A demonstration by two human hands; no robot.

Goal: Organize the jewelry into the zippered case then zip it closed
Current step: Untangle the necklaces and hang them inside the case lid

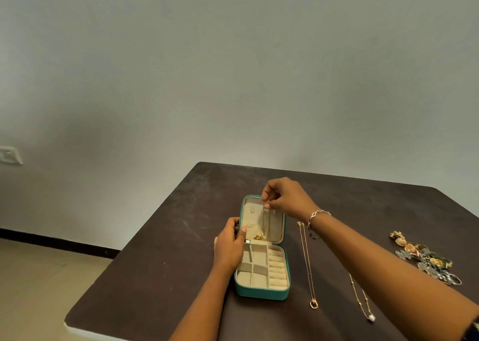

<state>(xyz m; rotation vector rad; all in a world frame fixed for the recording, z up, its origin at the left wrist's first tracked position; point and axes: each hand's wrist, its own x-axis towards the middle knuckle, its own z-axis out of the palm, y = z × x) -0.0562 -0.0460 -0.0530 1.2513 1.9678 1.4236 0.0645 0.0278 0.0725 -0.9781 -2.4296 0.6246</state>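
Forearms: the bare right forearm (394, 260) and left forearm (202, 301) come in from the lower edge and reach over the bench.
Case: the teal zippered case (261, 292) lies open on the bench between the two arms, with its base toward the person and its lid laid back on the far side.
Base: cream lining, with divided compartments on the left and a row of padded rolls on the right.
Lid: cream lining; a gold necklace (264, 224) runs down it, its gold pendant low by the hinge.
Right hand: the right hand (282, 198) is over the lid's far edge; thumb and forefinger pinch the chain's upper end, and the other fingers are curled.
Left hand: the left hand (229, 247) grips the lid's left edge near the hinge, thumb on the lining, fingers curled round the outside.
Wrist: a silver-link bracelet (318, 214) circles the right wrist.
Beside the case: a ring-pendant necklace (308, 265) lies stretched straight just right of the case, pendant at the near end.
Further right: a stone necklace (363, 299) is partly hidden under the right forearm, its white stone nearest the person.
Far right: a jewelry pile (425, 257) of rings and small pieces sits well apart from the case.
Bench: the bench (160, 263) is dark brown and scuffed.
Room: grey wall (233, 68), a wall socket (9, 155) at left, pale floor (39, 276).
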